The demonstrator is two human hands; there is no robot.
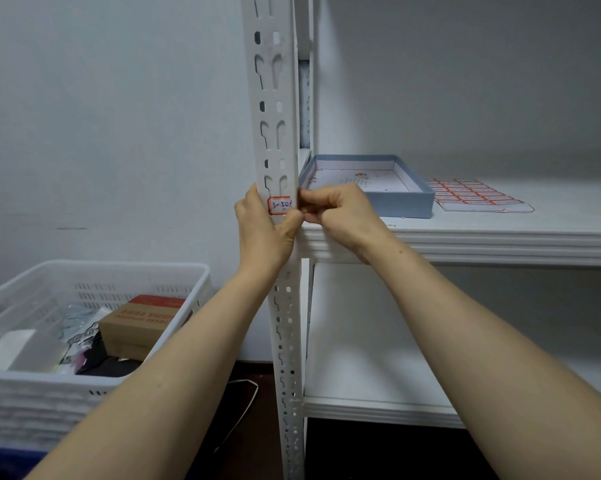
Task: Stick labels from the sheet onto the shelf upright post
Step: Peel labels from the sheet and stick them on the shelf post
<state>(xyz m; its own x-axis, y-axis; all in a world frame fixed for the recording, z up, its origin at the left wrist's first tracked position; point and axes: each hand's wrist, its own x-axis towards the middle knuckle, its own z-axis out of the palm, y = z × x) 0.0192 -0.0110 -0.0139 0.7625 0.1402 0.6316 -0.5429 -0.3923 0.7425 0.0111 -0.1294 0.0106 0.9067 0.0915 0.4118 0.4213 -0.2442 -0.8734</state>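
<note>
While the white shelf board (500,233) serves as the work surface, its front left corner meets the upright post (273,98), the slotted white rail that takes the labels. Left of the post and lower down stands a white basket (95,271) of boxes and packets, out of the way. On the board, a shallow blue box (396,202) sits at the left end just behind the post. The label sheet (475,195) lies flat to its right, probably so the next sticker is in easy reach. The left hand (262,233) wraps the post from the left, seemingly to steady it, with the thumb on the front face. The right hand (340,213), fingers curled, pinches the right end of the red-bordered label (280,205). The label lies on the post's front face just above the board, and the hand is apparently smoothing it down at the post's corner.
</note>
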